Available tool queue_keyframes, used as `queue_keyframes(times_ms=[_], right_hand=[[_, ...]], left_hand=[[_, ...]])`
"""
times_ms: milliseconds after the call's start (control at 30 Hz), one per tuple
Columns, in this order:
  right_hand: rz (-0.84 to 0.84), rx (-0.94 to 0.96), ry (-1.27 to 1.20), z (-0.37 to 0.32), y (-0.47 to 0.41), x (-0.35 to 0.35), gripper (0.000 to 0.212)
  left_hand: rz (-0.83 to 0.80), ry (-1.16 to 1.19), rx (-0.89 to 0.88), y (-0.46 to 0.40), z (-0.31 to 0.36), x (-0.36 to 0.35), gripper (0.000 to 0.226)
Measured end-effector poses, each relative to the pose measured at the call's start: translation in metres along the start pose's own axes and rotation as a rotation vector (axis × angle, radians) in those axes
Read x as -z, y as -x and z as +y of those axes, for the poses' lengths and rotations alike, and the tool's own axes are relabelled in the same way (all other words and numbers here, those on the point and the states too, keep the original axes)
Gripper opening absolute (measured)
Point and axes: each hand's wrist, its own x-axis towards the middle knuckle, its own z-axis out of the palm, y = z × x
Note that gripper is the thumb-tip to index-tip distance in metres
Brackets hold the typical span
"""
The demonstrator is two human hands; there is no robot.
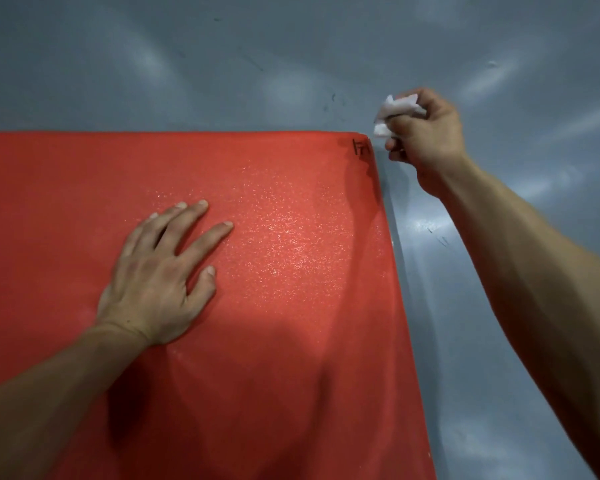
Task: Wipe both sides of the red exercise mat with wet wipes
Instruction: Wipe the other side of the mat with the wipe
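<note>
Grey floor (291, 57), red mat (257, 341) flat on it. L hand (160, 271) open, pressing mat. R hand (426, 140) clenched on wet wipe (388, 114) off far corner. Risk: mat may slide w/o L-hand pressure.

The red mat (274, 271) runs out of view past the left and near edges, so its full extent cannot be told. The right hand (426, 140) hides most of the crumpled wipe (387, 114). A small dark mark (359, 147) at the mat's far right corner is unreadable.
</note>
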Motion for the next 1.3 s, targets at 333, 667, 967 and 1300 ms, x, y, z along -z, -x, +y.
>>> queue_keyframes(times_ms=[333,667,967,1300], right_hand=[[-0.306,-0.004,0.371,-0.010,0.000,0.010,0.029],[-0.376,0.454,1.197,-0.032,-0.032,-0.006,0.028],[-0.381,0.572,1.344,-0.042,-0.052,-0.027,0.024],[-0.496,0.676,1.257,-0.026,-0.033,-0.035,0.011]], left_hand=[[-0.020,0.006,0.007,0.000,-0.001,0.000,0.063],[-0.019,0.003,0.012,0.001,-0.003,0.003,0.062],[-0.041,-0.017,0.007,0.000,-0.004,0.000,0.063],[-0.011,0.004,-0.001,0.001,-0.003,-0.001,0.062]])
